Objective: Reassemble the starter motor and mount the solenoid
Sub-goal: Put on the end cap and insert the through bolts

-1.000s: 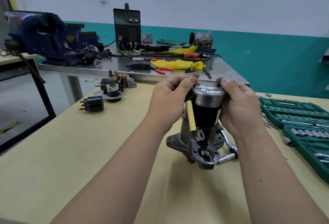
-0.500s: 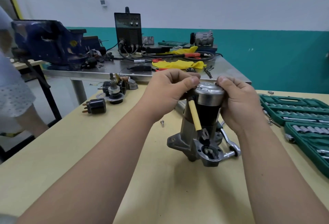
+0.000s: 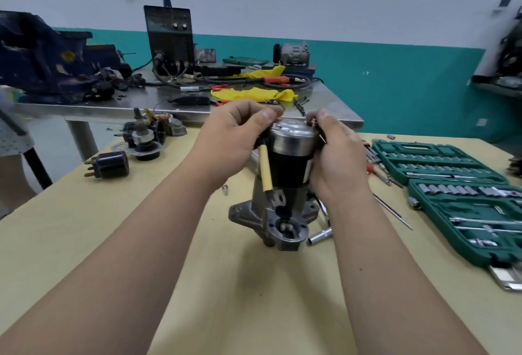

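Note:
The starter motor (image 3: 285, 168) stands upright on the tan table (image 3: 84, 241), black body on a grey cast nose housing (image 3: 271, 219), with a silver end cap (image 3: 292, 135) on top. A yellow-sleeved lead (image 3: 265, 168) runs down its left side. My left hand (image 3: 234, 140) grips the cap's left edge, thumb on top. My right hand (image 3: 336, 151) holds the cap's right side and pinches a thin bolt at the rim. The black solenoid (image 3: 110, 164) lies apart at the table's left, near other loose motor parts (image 3: 147, 137).
Open green socket sets (image 3: 452, 179) fill the table's right side. A silver socket (image 3: 319, 236) and a thin rod (image 3: 392, 210) lie beside the housing, a small bolt (image 3: 224, 189) to its left. Behind stands a steel bench (image 3: 324, 94) with a blue vise (image 3: 42, 55), a welder and yellow rags. A person's sleeve (image 3: 11, 134) shows at the left edge.
The view has shifted; both hands stay on the end cap. My right fingertips have moved up to the cap's rim with the thin bolt. The person at the left has drawn back.

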